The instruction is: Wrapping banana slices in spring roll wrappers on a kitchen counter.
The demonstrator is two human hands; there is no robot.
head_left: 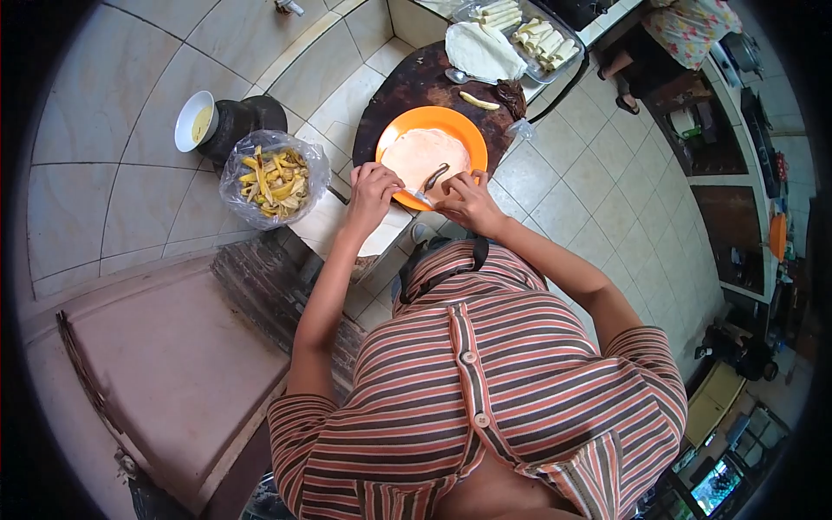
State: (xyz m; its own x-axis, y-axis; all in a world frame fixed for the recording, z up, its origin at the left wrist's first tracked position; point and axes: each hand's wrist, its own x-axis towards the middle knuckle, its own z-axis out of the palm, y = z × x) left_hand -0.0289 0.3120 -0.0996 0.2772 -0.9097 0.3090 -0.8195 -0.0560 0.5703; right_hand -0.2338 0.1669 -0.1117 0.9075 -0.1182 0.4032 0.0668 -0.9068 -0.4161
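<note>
A thin round wrapper (422,153) lies on an orange plate (478,133) in front of me. On the wrapper's near right part is a dark curved strip of food (437,175). My left hand (374,188) pinches the near edge of the wrapper at the plate's left front rim. With bent fingers my right hand (471,205) holds the same near edge further right. Part of the wrapper's edge is lifted between the two hands, and the fingers hide some of it. Under the plate is a dark round wooden board (403,84).
On the board sit stacked wrappers (484,52), a spoon (457,76) and a banana strip (480,101). Beyond is a clear tray of rolls (552,49). Left are a plastic bag of banana peels (276,182) and a white bowl of pale yellow liquid (203,123). Another person (689,32) stands far right.
</note>
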